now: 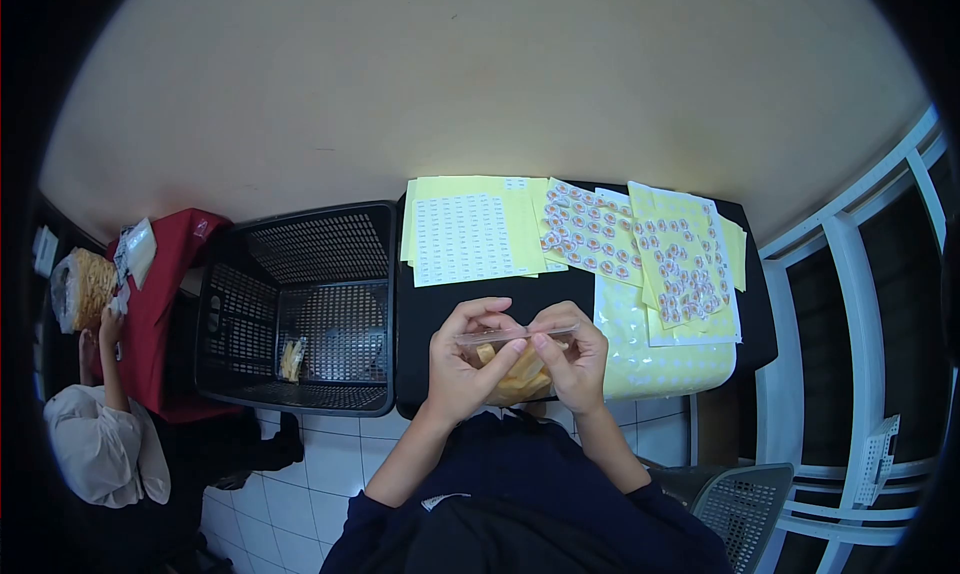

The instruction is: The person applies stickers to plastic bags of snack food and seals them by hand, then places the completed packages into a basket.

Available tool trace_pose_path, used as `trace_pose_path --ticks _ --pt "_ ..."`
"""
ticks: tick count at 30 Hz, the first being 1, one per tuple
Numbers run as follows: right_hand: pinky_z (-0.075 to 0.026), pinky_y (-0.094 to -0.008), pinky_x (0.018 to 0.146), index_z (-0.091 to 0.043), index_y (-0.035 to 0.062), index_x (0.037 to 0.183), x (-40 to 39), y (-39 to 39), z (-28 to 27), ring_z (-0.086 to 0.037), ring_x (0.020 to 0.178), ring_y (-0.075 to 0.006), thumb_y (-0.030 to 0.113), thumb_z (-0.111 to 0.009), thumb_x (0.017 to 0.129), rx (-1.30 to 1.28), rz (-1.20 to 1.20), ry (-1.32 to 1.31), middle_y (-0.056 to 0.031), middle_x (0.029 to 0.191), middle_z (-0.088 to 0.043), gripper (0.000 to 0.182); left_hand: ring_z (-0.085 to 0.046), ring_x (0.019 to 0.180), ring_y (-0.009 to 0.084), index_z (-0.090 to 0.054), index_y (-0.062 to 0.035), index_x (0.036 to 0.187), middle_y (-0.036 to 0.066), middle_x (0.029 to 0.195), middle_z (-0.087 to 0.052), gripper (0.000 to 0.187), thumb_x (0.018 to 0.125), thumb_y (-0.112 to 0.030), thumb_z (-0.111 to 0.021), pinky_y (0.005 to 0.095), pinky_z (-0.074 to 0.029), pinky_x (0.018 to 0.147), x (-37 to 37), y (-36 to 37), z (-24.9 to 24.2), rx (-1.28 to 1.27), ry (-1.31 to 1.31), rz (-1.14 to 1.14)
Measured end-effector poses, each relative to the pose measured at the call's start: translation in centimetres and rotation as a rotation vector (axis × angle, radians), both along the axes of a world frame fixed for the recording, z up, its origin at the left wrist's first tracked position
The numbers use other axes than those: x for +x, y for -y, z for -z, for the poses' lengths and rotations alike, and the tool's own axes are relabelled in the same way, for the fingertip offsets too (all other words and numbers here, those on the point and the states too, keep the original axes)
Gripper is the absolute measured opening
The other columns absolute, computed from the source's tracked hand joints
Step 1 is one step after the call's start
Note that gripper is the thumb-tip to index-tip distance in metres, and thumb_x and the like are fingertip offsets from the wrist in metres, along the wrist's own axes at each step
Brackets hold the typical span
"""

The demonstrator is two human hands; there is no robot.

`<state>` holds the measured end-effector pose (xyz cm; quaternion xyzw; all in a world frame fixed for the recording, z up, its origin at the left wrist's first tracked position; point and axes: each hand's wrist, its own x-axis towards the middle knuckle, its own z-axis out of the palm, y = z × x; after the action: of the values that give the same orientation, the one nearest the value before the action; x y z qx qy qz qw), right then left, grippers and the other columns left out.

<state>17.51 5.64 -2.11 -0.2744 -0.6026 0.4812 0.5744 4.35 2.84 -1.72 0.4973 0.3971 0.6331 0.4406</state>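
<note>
Between my two hands is a clear plastic bag (522, 382) with pale yellow snack pieces inside. My left hand (470, 359) pinches the bag's top edge from the left, thumb on the near side. From the right, my right hand (571, 359) pinches the same edge, the two thumbs almost meeting in the middle. The bag hangs below the fingers, at the front edge of the black-covered table (440, 304). Just beyond my hands lies a sheet of small printed labels (465, 239) on yellow backing.
Sheets of round stickers (590, 229) and more sticker sheets (690, 274) overlap at the right. A black plastic crate (390, 304) stands left, with one small snack bag (292, 360) inside. Farther left, a person (105, 444) works at a red-covered table (160, 314) beside a large snack bag (82, 290).
</note>
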Motion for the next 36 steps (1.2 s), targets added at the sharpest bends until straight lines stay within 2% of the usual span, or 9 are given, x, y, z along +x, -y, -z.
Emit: trace_pose_path --ticks 15,17,28,34,36 --pt "-0.042 -0.0232 0.062 -0.056 0.0007 0.078 0.0 0.2 -0.6 -0.054 0.070 -0.0136 0.004 -0.060 0.075 0.105 0.053 0.019 -0.0094 0.077 -0.056 0.006 -0.059 0.071 0.0105 -0.048 0.0011 0.102 0.009 0.075 -0.061 0.038 0.068 0.003 -0.064 0.0227 -0.047 0.067 0.7 0.0 -0.7 0.141 -0.028 -0.105" --pt "-0.043 -0.0232 0.062 -0.056 0.0008 0.078 -0.1 0.2 -0.6 -0.054 0.069 -0.0137 0.003 -0.060 0.075 0.114 0.055 0.023 -0.0096 0.077 -0.056 0.006 -0.056 0.071 0.0104 -0.042 0.0016 0.105 0.008 0.075 -0.057 0.041 0.069 0.005 -0.062 0.0221 -0.045 0.068 0.8 0.1 -0.8 0.163 -0.059 -0.102" --pt "-0.043 -0.0230 0.060 -0.057 0.0009 0.078 -0.8 0.3 -0.8 -0.055 0.067 -0.0144 0.002 -0.060 0.074 0.161 0.084 0.031 -0.0100 0.075 -0.057 0.005 -0.055 0.068 0.0095 -0.040 0.0008 0.105 0.008 0.073 -0.056 0.043 0.068 0.003 -0.062 0.0204 -0.044 0.064 0.6 0.1 -0.3 0.241 -0.048 -0.147" --pt "-0.043 -0.0236 0.064 -0.054 -0.0002 0.079 -1.3 0.3 -0.5 -0.053 0.070 -0.0146 0.003 -0.056 0.076 0.191 0.096 0.036 -0.0108 0.079 -0.054 0.005 -0.054 0.067 0.0087 -0.040 0.0002 0.104 0.007 0.072 -0.056 0.043 0.067 0.003 -0.063 0.0199 -0.043 0.063 0.3 0.1 -0.6 0.204 -0.065 -0.158" --pt "-0.041 -0.0236 0.067 -0.051 -0.0008 0.083 -1.5 0.4 -0.6 -0.051 0.073 -0.0143 0.003 -0.052 0.079 0.111 0.048 -0.136 -0.0111 0.082 -0.051 0.006 -0.054 0.067 0.0086 -0.040 0.0001 0.104 0.007 0.072 -0.056 0.043 0.067 0.003 -0.063 0.0200 -0.043 0.063 0.3 0.1 -0.5 0.198 -0.060 -0.163"
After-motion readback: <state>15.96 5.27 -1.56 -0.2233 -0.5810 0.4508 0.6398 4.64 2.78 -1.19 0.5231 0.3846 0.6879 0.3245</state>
